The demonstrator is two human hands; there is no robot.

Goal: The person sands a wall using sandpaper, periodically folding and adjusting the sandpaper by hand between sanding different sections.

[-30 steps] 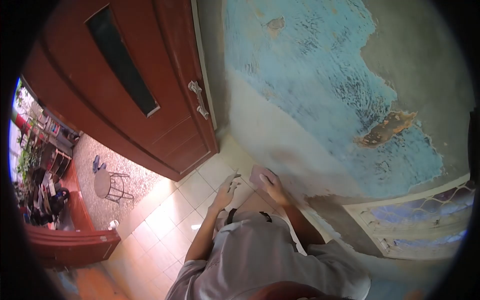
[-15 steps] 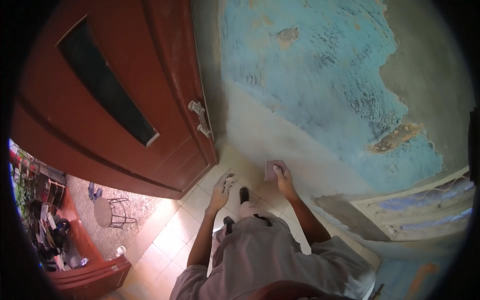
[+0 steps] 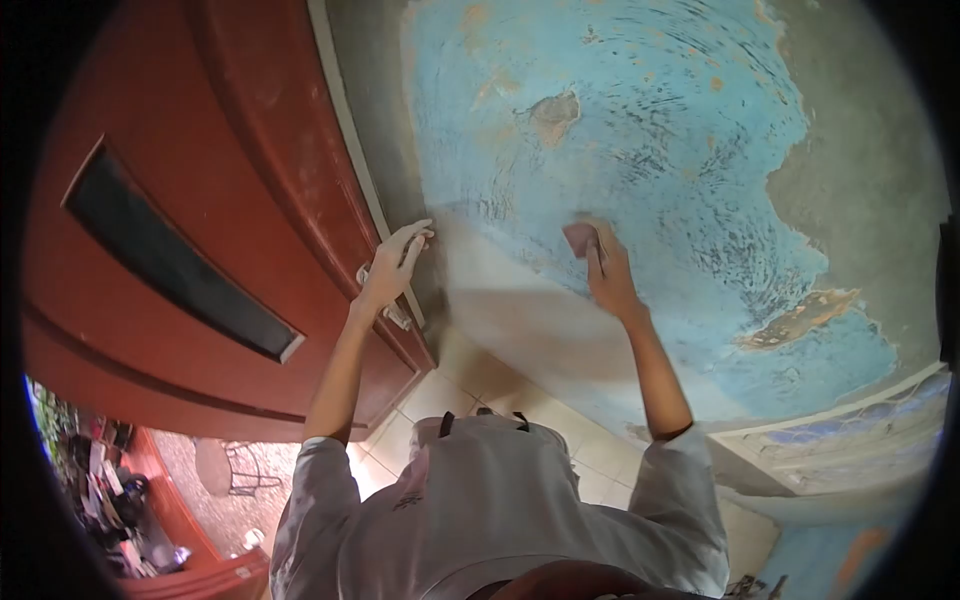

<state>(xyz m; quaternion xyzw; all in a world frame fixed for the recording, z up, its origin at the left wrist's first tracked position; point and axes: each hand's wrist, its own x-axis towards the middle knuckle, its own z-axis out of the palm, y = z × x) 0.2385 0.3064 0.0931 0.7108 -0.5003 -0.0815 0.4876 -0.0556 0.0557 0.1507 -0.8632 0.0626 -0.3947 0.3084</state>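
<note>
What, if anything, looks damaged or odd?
The wall looks damaged: its blue paint is streaked dark and ends raggedly against grey, with a chipped patch above the right hand in the picture and a longer patch farther right.

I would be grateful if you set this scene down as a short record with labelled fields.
Left hand: raised, fingers slightly bent, no object visible in it
Right hand: holds a reddish pad in front of the wall; whether the pad touches it cannot be told
Wall condition: worn blue paint, grey areas, paler section lower down
Door: red, with a narrow dark pane and a partly hidden handle
Past the door: round-topped stool
</note>
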